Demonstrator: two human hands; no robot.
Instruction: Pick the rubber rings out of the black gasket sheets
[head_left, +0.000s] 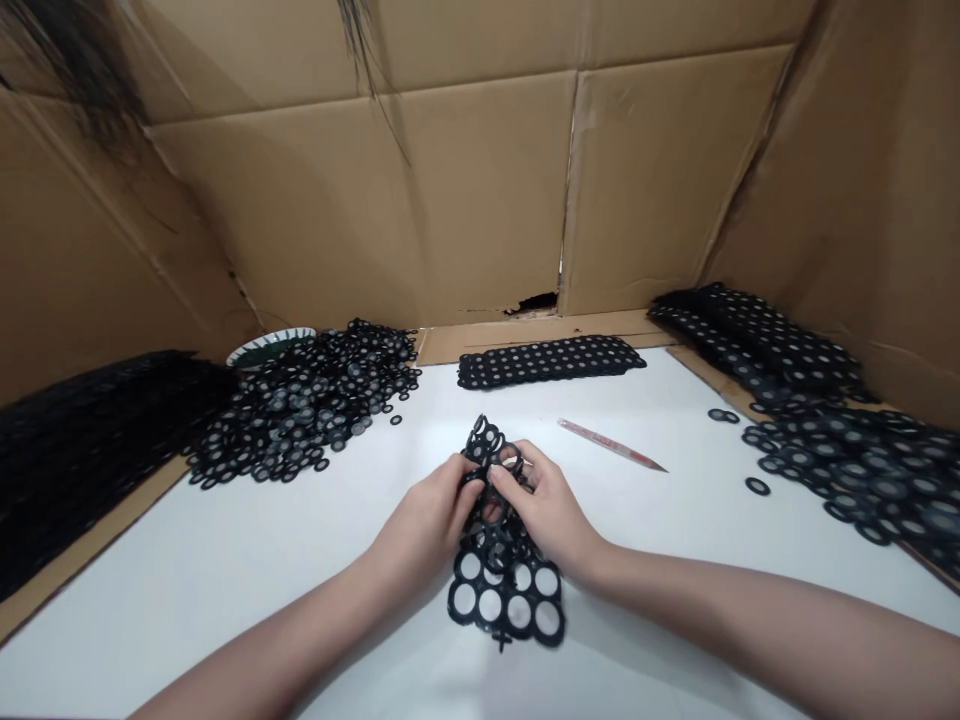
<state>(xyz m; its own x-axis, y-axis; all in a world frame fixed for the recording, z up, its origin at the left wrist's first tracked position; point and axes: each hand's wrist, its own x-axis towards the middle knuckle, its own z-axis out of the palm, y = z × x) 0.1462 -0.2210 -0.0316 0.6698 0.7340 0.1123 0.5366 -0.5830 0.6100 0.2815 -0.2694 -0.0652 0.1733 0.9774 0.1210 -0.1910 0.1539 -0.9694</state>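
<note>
Your left hand (437, 503) and right hand (553, 512), close together, both pinch the black sheet (499, 555) at its bunched far part. Its long axis runs away from you between them, flatter end towards you; neither hand is nearer.

The place looks like a makeshift workshop bench for handwork on small parts; whether it stands in a factory or a home cannot be told. A white tabletop (225, 560) is boxed in on 3 sides by creased cardboard: a back wall (480, 200), a left panel (97, 230) and a right panel (870, 200). Look-alike parts in bulk suggest piecework: a left heap of black rings (307, 400), a right heap (892, 470) and stacked ringed sheets (757, 340). The left hand (431, 505) and right hand (555, 505) grip a black ringed sheet (504, 600), with a slim pointed tool (611, 446) lying near.
</note>
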